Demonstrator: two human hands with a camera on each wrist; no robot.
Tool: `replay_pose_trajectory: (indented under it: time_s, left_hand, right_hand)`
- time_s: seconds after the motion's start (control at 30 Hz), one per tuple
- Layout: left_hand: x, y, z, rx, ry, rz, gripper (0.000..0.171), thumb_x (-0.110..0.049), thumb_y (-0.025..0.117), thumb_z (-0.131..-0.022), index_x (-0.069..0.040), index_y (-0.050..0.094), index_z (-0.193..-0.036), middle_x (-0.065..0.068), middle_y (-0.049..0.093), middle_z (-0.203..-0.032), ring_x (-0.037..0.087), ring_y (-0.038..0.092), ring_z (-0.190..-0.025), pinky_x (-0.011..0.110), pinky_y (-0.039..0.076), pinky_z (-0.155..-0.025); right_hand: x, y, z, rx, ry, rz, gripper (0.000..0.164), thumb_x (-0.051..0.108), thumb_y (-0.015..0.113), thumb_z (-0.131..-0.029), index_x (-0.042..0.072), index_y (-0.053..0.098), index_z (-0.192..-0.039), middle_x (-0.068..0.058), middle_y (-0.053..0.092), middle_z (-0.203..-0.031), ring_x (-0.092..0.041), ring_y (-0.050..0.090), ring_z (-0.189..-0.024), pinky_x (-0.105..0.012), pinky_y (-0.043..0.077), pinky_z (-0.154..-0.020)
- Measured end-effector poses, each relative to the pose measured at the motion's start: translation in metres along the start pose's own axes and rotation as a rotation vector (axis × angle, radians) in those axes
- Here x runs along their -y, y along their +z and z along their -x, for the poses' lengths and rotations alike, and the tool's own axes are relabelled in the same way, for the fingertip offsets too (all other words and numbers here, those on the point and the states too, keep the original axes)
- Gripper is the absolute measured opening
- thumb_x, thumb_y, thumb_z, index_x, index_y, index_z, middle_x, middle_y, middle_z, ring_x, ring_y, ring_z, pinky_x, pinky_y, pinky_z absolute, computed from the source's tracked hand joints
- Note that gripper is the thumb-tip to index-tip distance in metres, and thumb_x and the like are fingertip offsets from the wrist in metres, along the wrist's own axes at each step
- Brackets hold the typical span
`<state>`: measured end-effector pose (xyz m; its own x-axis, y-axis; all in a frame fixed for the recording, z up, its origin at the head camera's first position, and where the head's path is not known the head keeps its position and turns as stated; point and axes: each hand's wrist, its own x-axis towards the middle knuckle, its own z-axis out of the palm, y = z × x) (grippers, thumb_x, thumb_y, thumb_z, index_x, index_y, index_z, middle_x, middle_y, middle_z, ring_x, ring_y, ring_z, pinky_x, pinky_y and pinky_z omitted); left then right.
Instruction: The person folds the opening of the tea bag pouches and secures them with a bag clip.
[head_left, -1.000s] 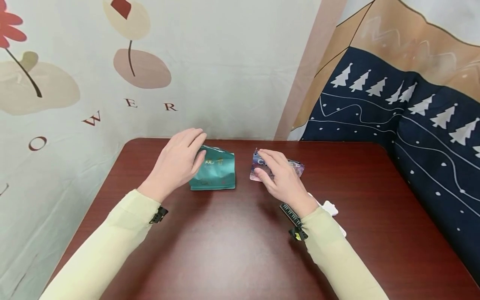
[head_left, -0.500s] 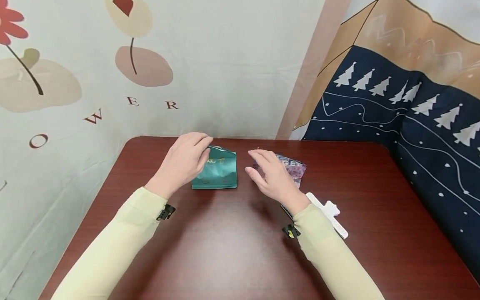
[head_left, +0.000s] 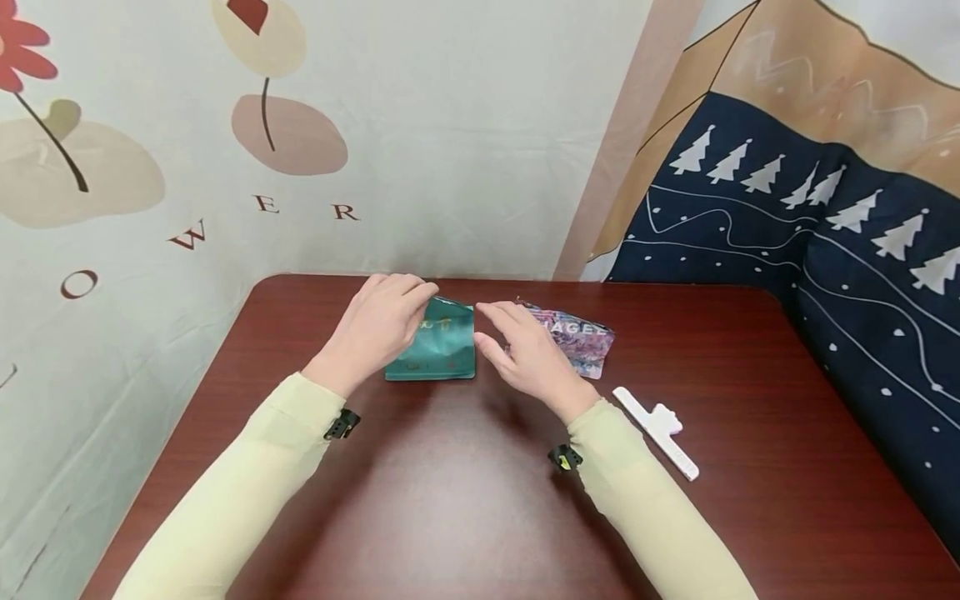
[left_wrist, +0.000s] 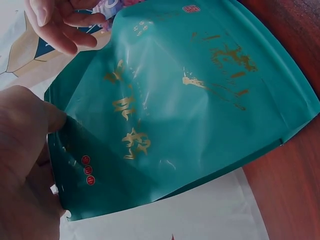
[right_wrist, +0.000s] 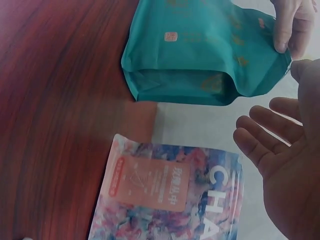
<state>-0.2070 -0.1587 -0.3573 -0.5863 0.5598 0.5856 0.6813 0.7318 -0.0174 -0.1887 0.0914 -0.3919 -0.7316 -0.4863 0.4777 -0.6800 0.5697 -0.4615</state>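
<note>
A teal green stand-up pouch [head_left: 431, 354] with gold writing stands on the table. My left hand [head_left: 375, 333] pinches its top edge; the left wrist view shows the thumb [left_wrist: 30, 125] on that edge, and in the right wrist view thumb and fingers meet at the top corner. Just to the right of the green pouch, my right hand [head_left: 536, 354] hovers with its fingers apart and nothing in them. Behind that hand stands a pink and purple patterned pouch [head_left: 588, 346] with large white letters, partly hidden in the head view.
On the table right of my right forearm lies a white bag clip [head_left: 656, 429] with a long bar. The dark red-brown table [head_left: 450, 500] meets a pale printed curtain [head_left: 465, 167] at the back and a navy tree-patterned cloth [head_left: 847, 275] at the right.
My right hand has moved left from in front of the patterned pouch toward the green one, uncovering the pouch's lettering and the white clip. My left hand has shifted slightly right and down.
</note>
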Motion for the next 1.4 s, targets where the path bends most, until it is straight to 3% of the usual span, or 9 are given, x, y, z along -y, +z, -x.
replay_pose_trajectory:
  time_s: [0.13, 0.5, 0.77, 1.17, 1.4]
  left_hand:
    - [-0.001, 0.000, -0.002, 0.018, -0.006, -0.009, 0.009, -0.003, 0.065, -0.098, -0.006, 0.071, -0.105, 0.008, 0.071, -0.097, 0.030, 0.068, -0.091, 0.042, 0.049, -0.083]
    - [-0.003, -0.002, -0.005, 0.000, -0.012, -0.023, 0.008, 0.000, 0.067, -0.095, -0.007, 0.070, -0.093, 0.007, 0.065, -0.080, 0.028, 0.062, -0.075, 0.039, 0.046, -0.072]
    - [-0.003, -0.002, -0.007, -0.001, -0.013, -0.027, 0.008, -0.002, 0.069, -0.094, -0.008, 0.074, -0.096, 0.007, 0.066, -0.078, 0.028, 0.062, -0.072, 0.039, 0.045, -0.070]
    - [-0.004, 0.001, -0.007, -0.011, 0.003, -0.055, 0.006, -0.003, 0.069, -0.094, -0.008, 0.073, -0.094, 0.006, 0.064, -0.075, 0.028, 0.057, -0.068, 0.037, 0.042, -0.066]
    - [-0.004, 0.000, -0.006, -0.011, 0.007, -0.037, 0.008, -0.004, 0.071, -0.094, -0.011, 0.075, -0.094, 0.006, 0.062, -0.075, 0.027, 0.056, -0.068, 0.035, 0.039, -0.065]
  right_hand:
    - [0.001, 0.003, -0.004, -0.001, -0.005, -0.009, 0.046, 0.024, 0.063, -0.104, 0.002, 0.058, -0.144, -0.014, 0.064, -0.133, -0.028, 0.060, -0.124, -0.044, 0.049, -0.106]
    - [0.002, 0.009, -0.012, -0.027, -0.022, -0.058, 0.038, 0.020, 0.062, -0.104, 0.002, 0.062, -0.138, -0.013, 0.066, -0.124, -0.025, 0.063, -0.111, -0.041, 0.054, -0.092]
    - [0.003, 0.010, -0.015, -0.034, -0.010, -0.086, 0.031, 0.017, 0.063, -0.103, 0.003, 0.065, -0.131, -0.013, 0.064, -0.120, -0.022, 0.063, -0.099, -0.038, 0.055, -0.084]
    - [0.005, 0.015, -0.023, -0.021, 0.059, -0.071, 0.019, 0.009, 0.061, -0.103, 0.005, 0.067, -0.119, -0.009, 0.067, -0.105, -0.022, 0.063, -0.087, -0.036, 0.055, -0.075]
    - [0.006, 0.017, -0.028, -0.021, 0.084, -0.041, 0.014, 0.003, 0.058, -0.102, 0.005, 0.067, -0.113, -0.010, 0.069, -0.108, -0.022, 0.064, -0.091, -0.039, 0.055, -0.082]
